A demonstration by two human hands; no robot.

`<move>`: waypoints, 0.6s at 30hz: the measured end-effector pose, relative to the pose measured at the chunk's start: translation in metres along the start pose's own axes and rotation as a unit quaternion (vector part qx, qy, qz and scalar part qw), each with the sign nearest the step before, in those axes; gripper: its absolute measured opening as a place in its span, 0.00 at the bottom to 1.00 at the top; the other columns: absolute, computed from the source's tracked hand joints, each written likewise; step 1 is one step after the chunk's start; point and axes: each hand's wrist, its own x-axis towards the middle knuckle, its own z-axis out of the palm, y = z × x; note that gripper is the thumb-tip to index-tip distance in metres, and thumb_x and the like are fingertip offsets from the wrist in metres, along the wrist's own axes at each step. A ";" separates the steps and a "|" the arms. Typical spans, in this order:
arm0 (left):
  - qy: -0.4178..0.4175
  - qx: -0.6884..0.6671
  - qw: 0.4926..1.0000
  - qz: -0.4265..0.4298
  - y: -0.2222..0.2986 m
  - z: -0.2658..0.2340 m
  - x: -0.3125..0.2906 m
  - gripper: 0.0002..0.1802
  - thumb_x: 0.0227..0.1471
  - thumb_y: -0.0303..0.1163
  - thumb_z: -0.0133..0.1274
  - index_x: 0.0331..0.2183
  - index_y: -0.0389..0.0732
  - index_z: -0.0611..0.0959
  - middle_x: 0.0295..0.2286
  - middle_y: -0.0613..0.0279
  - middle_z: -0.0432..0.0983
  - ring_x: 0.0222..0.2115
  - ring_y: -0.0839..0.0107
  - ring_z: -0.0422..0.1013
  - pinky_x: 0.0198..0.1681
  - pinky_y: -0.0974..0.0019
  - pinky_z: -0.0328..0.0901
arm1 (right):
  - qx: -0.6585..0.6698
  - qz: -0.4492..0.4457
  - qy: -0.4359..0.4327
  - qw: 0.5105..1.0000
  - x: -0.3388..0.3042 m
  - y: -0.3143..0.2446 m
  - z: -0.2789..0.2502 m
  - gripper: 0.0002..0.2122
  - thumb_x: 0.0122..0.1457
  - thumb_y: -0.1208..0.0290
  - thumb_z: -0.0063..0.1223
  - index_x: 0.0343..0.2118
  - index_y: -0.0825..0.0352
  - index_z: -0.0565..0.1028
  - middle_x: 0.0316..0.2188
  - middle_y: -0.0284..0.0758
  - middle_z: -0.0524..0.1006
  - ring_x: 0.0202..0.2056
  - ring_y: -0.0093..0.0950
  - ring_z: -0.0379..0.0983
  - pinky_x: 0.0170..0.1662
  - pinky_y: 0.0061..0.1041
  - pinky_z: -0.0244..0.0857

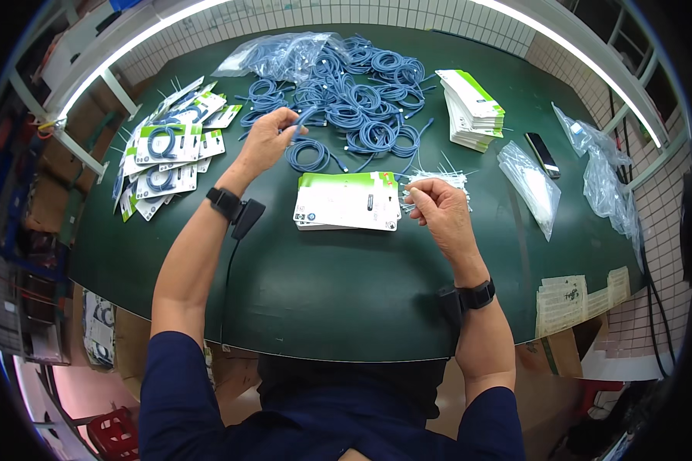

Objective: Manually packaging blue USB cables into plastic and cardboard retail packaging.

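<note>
Fingers of the left hand (267, 142) are closed on the loose end of a coiled blue cable (307, 154), which is lifted slightly at that end while the coil itself rests on the green worktop (323, 292) just beyond and to the right of the hand. The right hand (438, 207) is pinched on a few thin white ties (437, 183), whose bundle is spread on the worktop directly above its fingertips and touching them. For this step to be done well, it is judged that the cable should be drawn clear of the neighbouring coils without the loops being pulled open, and that a single tie should be separated from the bundle, not several at once. Between the two hands a stack of white and green packaging cards (348, 201) is laid flat, near both and within easy reach. Beyond the left hand, the heap of blue cable coils (369, 100) is spread across the far middle of the worktop, with a clear plastic bag (277, 54) at its far left edge. To the person's left, finished cards with cables mounted (169, 154) are fanned out. To the right, a taller stack of cards (473, 107), a dark phone (542, 154) and clear bags (530, 184) are set well apart from the hands.
</note>
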 end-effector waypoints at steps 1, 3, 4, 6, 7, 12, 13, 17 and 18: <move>0.029 -0.101 0.994 0.006 0.009 -0.004 -0.007 0.05 0.59 0.24 0.61 0.39 0.36 0.86 0.36 0.54 0.84 0.38 0.54 0.80 0.43 0.61 0.74 | 0.001 -0.003 -0.006 1.000 -0.001 -0.003 0.002 0.08 0.71 0.70 0.57 0.44 0.69 0.83 0.33 0.30 0.84 0.27 0.14 0.76 0.30 0.15 0.68; 0.027 -0.059 0.995 0.070 0.052 0.006 -0.032 0.07 0.58 0.20 0.60 0.40 0.36 0.87 0.36 0.54 0.83 0.39 0.55 0.81 0.43 0.62 0.74 | 0.036 0.008 -0.020 0.999 -0.004 -0.005 -0.001 0.09 0.71 0.69 0.56 0.45 0.69 0.83 0.34 0.31 0.84 0.27 0.14 0.76 0.29 0.15 0.68; 0.029 -0.015 0.991 0.131 0.075 0.012 -0.045 0.11 0.57 0.16 0.59 0.42 0.37 0.87 0.35 0.54 0.83 0.40 0.56 0.81 0.43 0.62 0.75 | 0.072 0.020 -0.037 0.996 -0.007 -0.007 -0.003 0.11 0.72 0.68 0.56 0.46 0.70 0.82 0.34 0.32 0.84 0.27 0.14 0.76 0.29 0.15 0.68; 0.010 0.137 0.932 0.334 0.109 0.014 -0.066 0.17 0.51 0.16 0.62 0.44 0.40 0.88 0.35 0.56 0.82 0.43 0.57 0.81 0.43 0.61 0.76 | 0.106 0.034 -0.057 0.992 -0.013 -0.015 0.002 0.12 0.73 0.66 0.56 0.47 0.71 0.81 0.35 0.33 0.84 0.27 0.14 0.76 0.28 0.15 0.68; 0.008 0.130 0.934 0.333 0.122 0.018 -0.077 0.17 0.51 0.16 0.62 0.44 0.40 0.88 0.35 0.56 0.82 0.43 0.57 0.81 0.43 0.61 0.76 | 0.190 0.042 -0.095 0.976 -0.015 -0.018 0.006 0.13 0.73 0.65 0.55 0.49 0.72 0.80 0.36 0.34 0.84 0.27 0.14 0.76 0.28 0.14 0.67; -0.067 0.125 0.918 0.371 0.147 0.038 -0.114 0.18 0.43 0.17 0.63 0.39 0.43 0.88 0.34 0.60 0.81 0.44 0.58 0.80 0.43 0.59 0.77 | 0.360 0.083 -0.183 0.911 -0.019 -0.034 0.012 0.19 0.74 0.64 0.54 0.58 0.75 0.74 0.40 0.39 0.84 0.26 0.14 0.74 0.25 0.12 0.64; -0.075 0.126 0.917 0.372 0.147 0.040 -0.117 0.19 0.41 0.17 0.63 0.38 0.43 0.88 0.33 0.61 0.81 0.44 0.58 0.80 0.43 0.59 0.77 | 0.367 0.095 -0.196 0.904 -0.021 -0.035 0.011 0.20 0.74 0.65 0.54 0.60 0.76 0.72 0.41 0.40 0.84 0.26 0.14 0.74 0.25 0.12 0.63; -0.089 0.114 0.918 0.368 0.146 0.044 -0.124 0.19 0.39 0.15 0.62 0.37 0.43 0.88 0.32 0.63 0.81 0.44 0.59 0.80 0.43 0.58 0.77 | 0.327 0.121 -0.201 0.915 -0.028 -0.032 0.010 0.21 0.74 0.66 0.55 0.62 0.76 0.71 0.44 0.42 0.83 0.24 0.13 0.71 0.24 0.11 0.62; -0.089 0.111 0.920 0.365 0.143 0.044 -0.124 0.19 0.39 0.15 0.62 0.37 0.43 0.88 0.32 0.63 0.81 0.44 0.59 0.80 0.43 0.58 0.77 | 0.326 0.125 -0.201 0.915 -0.028 -0.033 0.011 0.21 0.74 0.66 0.55 0.62 0.76 0.71 0.44 0.42 0.83 0.24 0.13 0.71 0.24 0.11 0.62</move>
